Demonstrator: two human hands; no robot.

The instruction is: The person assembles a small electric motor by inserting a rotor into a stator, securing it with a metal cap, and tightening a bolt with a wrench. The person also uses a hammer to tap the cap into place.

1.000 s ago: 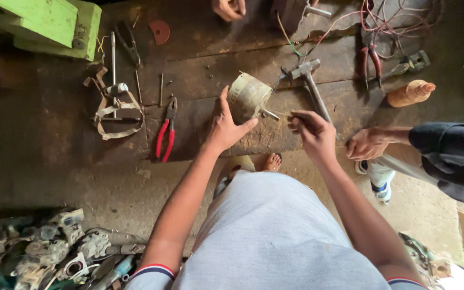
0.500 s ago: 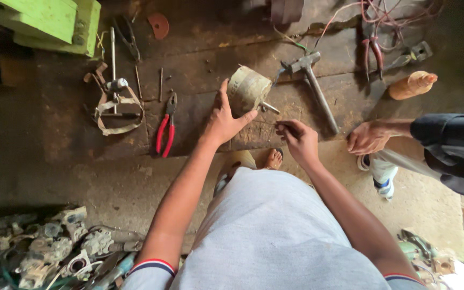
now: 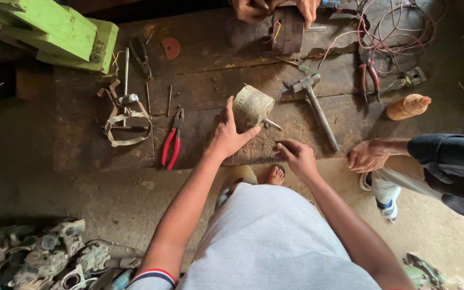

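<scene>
Dark wooden tabletop [image 3: 81, 134] w/ round grey metal cylinder [image 3: 252, 106] near its middle. Left hand [image 3: 226, 137] just below-left of cylinder, fingers spread, fingertips touching it. Right hand [image 3: 295, 156] below-right, fingers pinched on thin wire [image 3: 267, 139]. Hammer [image 3: 315, 104] right of cylinder, red pliers [image 3: 172, 139] left.

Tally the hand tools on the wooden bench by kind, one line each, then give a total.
Pliers with red handles: 2
Dark pliers: 1
Hammer: 1
Total: 4
The left hand touches the grey cylindrical part, not counted as a tool.
</scene>
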